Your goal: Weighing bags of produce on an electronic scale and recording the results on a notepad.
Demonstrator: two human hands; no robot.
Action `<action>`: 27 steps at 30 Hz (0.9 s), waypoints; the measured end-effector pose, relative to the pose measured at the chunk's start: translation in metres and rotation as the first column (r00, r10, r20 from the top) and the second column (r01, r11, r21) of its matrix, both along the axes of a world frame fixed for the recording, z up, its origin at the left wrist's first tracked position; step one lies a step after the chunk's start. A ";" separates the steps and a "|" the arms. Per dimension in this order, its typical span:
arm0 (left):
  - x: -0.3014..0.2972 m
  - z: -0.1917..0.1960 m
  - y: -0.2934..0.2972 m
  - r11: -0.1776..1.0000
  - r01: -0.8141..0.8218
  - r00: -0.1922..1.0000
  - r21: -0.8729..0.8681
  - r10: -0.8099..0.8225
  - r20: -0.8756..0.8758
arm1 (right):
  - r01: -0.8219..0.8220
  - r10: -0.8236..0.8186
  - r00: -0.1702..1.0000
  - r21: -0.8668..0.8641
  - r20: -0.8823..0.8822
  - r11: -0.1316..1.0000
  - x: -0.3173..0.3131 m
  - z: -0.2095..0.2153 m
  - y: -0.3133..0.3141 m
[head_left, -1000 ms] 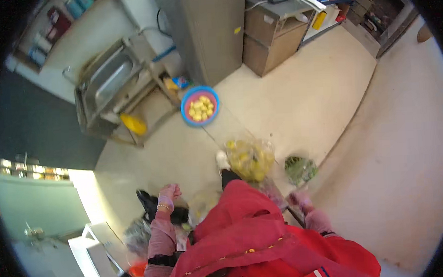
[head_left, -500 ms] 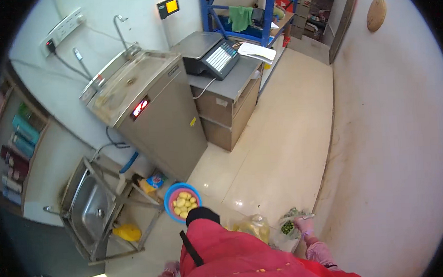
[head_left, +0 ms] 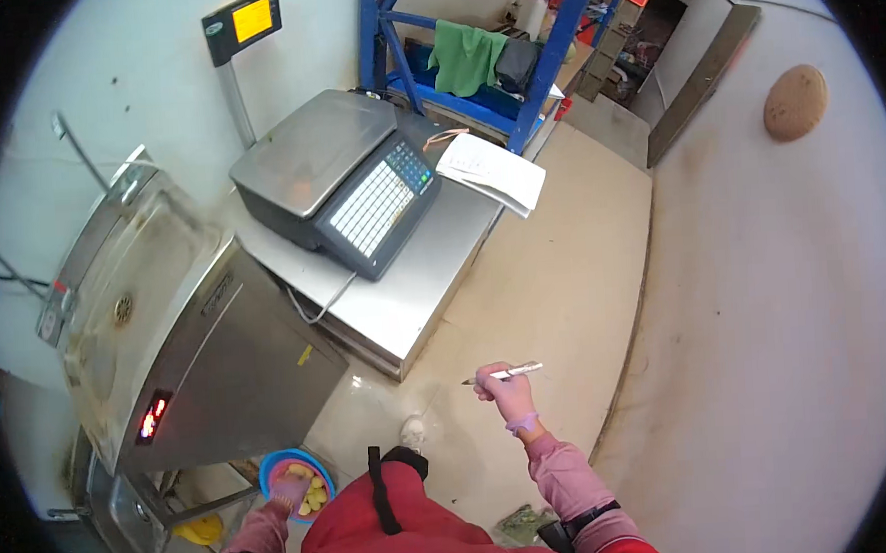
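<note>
My right hand (head_left: pixel 506 391) is closed around a pen (head_left: pixel 513 372) with a white barrel, held out over the floor at hip height. Its dark tip points left. My left hand (head_left: pixel 292 489) hangs low and overlaps the blue basin (head_left: pixel 267 473) with its pink inner bowl of pale yellow potatoes (head_left: pixel 316 498). Whether that hand touches the potatoes, I cannot tell; its fingers are too small and blurred to read. Ahead, a white paper pad (head_left: pixel 493 172) lies at the counter's edge beside a grey weighing scale (head_left: pixel 343 182).
A steel water dispenser (head_left: pixel 229 358) with a drain top stands at left, next to the steel-topped counter (head_left: pixel 405 309). A blue rack (head_left: pixel 552 60) with a green cloth (head_left: pixel 464 55) stands beyond. By my right leg lies a plastic bag (head_left: pixel 524 525). The wall (head_left: pixel 765 310) bounds the right.
I have moved forward toward the counter and scale, which now look larger. My right hand has risen from beside the bag of green produce, with the pen in it. My left hand now overlaps the basin.
</note>
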State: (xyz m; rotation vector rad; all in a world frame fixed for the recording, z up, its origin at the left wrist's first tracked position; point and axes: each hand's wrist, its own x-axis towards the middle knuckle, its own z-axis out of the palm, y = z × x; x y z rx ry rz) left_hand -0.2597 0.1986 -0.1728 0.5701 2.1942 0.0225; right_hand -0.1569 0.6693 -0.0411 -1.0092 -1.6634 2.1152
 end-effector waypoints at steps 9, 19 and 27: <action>-0.093 0.180 0.332 0.737 -0.189 0.978 0.649 0.078 0.195 | 0.114 -0.101 0.973 -0.050 0.208 0.992 0.041 0.025 0.110; -0.201 0.161 0.603 0.237 0.474 0.848 0.848 0.137 -0.512 | -0.033 0.016 0.988 0.110 0.154 0.993 -0.058 0.048 0.340; -0.286 0.146 0.704 0.641 0.172 0.713 0.748 0.443 -0.544 | -0.656 0.644 0.755 0.166 0.125 0.737 -0.270 0.078 0.463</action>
